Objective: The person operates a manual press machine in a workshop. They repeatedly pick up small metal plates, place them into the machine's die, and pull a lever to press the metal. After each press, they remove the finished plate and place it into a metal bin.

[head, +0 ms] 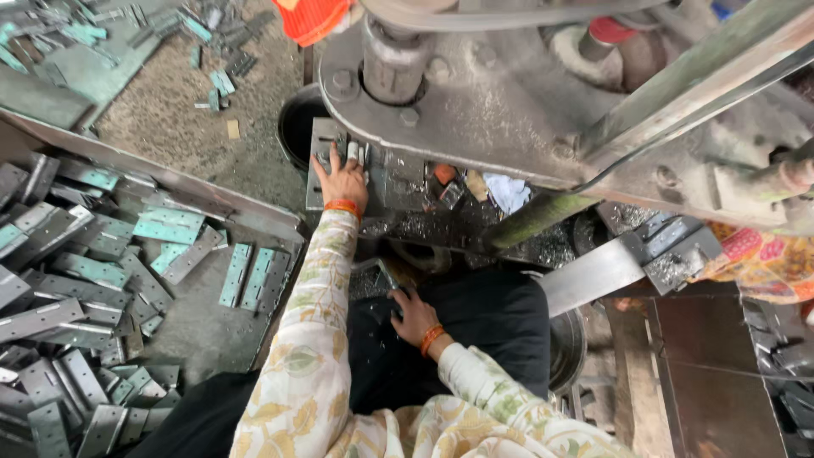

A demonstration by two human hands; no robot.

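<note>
I see my left hand [342, 180] stretched far forward to the press machine [509, 102]. Its fingers [326, 161] lie spread and flat on a small metal plate [325, 148] that sits on the die bed under the ram; they press it and do not pinch it. The plate's long axis runs away from me, in line with the forearm.

My right hand [414, 315] rests close to my body, on the black cloth over my lap [483, 322]. Its fingers curl around the corner of another small plate [377, 273], but I cannot tell how firm this grip is.

The left hand is clearly the nearer one to the die. A tray [195, 326] of grey-green hinge plates [76, 263] lies at my left side.
</note>
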